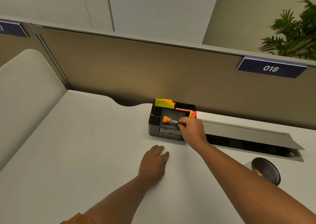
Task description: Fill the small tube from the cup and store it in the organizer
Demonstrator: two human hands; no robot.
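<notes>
My left hand (153,164) is lying flat and empty on the desk (85,147). Further right, my right hand (191,129) is pinching the orange-capped tube (168,120) by its tip, lowering it into the organizer (153,121)'s wide middle tray. Letting go early risks it rolling. The tube's contents are unreadable; the cup (265,170), near right, is partly hidden by my arm.

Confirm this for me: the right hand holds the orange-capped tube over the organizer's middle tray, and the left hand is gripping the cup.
Not quite. The left hand is not on the cup; it rests flat on the desk, and the cup stands apart at the right. The head view shows this. The rest holds: the right hand holds the orange-capped tube over the organizer's middle tray.
</notes>
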